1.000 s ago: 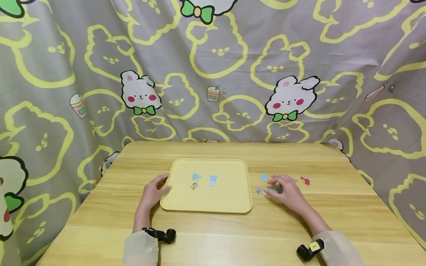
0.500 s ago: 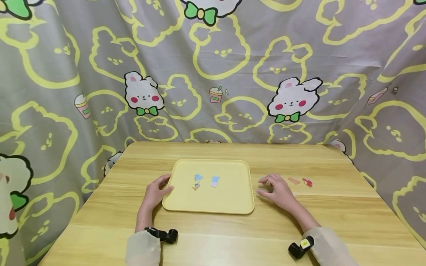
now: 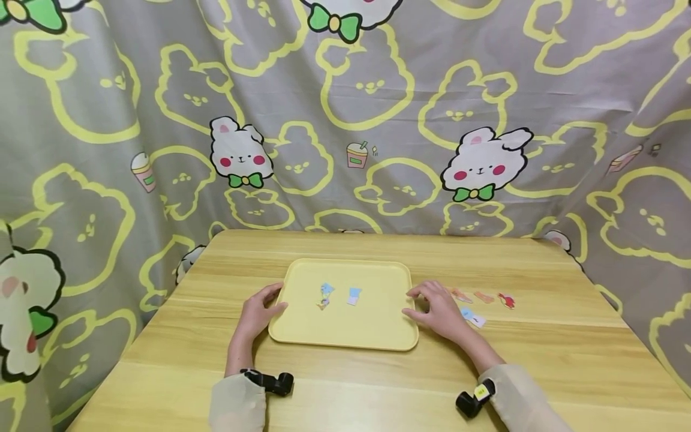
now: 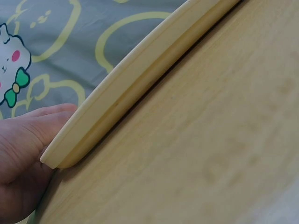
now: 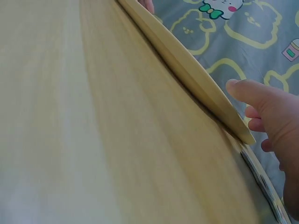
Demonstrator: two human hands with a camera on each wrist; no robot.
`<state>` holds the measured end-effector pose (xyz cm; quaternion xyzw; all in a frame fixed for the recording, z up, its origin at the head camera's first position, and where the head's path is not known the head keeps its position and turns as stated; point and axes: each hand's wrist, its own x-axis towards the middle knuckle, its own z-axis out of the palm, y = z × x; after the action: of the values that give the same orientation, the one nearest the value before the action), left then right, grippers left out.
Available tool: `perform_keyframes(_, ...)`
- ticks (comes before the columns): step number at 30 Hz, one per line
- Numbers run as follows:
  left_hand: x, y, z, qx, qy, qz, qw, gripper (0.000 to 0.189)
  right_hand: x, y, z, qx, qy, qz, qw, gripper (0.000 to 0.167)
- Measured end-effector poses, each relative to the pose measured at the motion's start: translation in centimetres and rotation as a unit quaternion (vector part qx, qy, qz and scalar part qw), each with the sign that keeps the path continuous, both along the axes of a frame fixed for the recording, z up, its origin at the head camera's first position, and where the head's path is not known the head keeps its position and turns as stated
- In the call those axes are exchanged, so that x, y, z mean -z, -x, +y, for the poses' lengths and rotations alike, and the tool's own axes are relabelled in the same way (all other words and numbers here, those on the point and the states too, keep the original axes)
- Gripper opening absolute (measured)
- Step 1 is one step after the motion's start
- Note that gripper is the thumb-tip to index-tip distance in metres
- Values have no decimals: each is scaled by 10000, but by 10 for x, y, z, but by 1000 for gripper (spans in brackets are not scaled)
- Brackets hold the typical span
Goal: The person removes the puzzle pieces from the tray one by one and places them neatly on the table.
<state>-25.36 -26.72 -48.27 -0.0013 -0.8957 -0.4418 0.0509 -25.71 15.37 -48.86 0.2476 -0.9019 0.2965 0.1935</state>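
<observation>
A yellow tray [image 3: 345, 327] lies flat on the wooden table. My left hand [image 3: 263, 309] holds its left rim, and in the left wrist view part of the hand [image 4: 23, 149] shows behind the tray's end. At the right rim is my right hand [image 3: 438, 309], thumb and fingers loosely bent; in the right wrist view its thumb [image 5: 247, 91] hangs over the rim, contact unclear. On the tray lie a small blue-and-lilac flat piece [image 3: 353, 296] and a multicoloured cluster of flat pieces [image 3: 325, 296]. Their exact kind is too small to tell.
Right of the right hand lie more flat printed pieces: a red one [image 3: 506, 300], an orange one [image 3: 484, 297], another orange one [image 3: 461, 294] and a blue-and-white one [image 3: 473, 317]. A patterned curtain [image 3: 302, 216] hangs behind the table [image 3: 367, 390].
My right hand has moved left from the loose pieces to the tray's right rim, uncovering pieces behind it. The left hand has stayed at the left rim. The head view has shifted slightly.
</observation>
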Motion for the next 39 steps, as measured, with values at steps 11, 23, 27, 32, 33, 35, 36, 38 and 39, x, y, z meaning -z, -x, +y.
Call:
perform_keyframes(11, -1, 0, 0, 13, -7, 3, 10000, 53, -5, 7, -22, -197, -131, -114, 9997, 37)
perform_keyframes(23, 0, 1, 0, -22, -45, 4, 10000, 53, -12, 16, -46, -369, -449, -377, 9976, 43)
perform_keyframes(27, -1, 1, 0, -2, -53, 44, 10000, 53, -16, 18, -54, -421, -663, -244, 9966, 45)
perform_keyframes(32, -1, 1, 0, 11, -62, 89, 9999, 53, -19, 21, -61, -481, -797, -247, 9954, 46)
perform_keyframes(33, 0, 1, 0, 17, -68, 87, 9999, 53, -20, 22, -62, -490, -805, -273, 9952, 46)
perform_keyframes(35, 0, 1, 0, 18, -103, 73, 9999, 53, -20, 24, -65, -478, -846, -299, 9948, 47)
perform_keyframes(36, 0, 0, 0, 28, -104, 93, 9999, 52, -20, 25, -66, -483, -856, -314, 9947, 47)
perform_keyframes(38, 0, 0, 0, 37, -116, 123, 9999, 52, -20, 26, -68, -511, -851, -352, 9944, 49)
perform_keyframes(39, -1, 0, 0, 31, -124, 138, 9998, 52, -20, 27, -69, -526, -869, -354, 9942, 49)
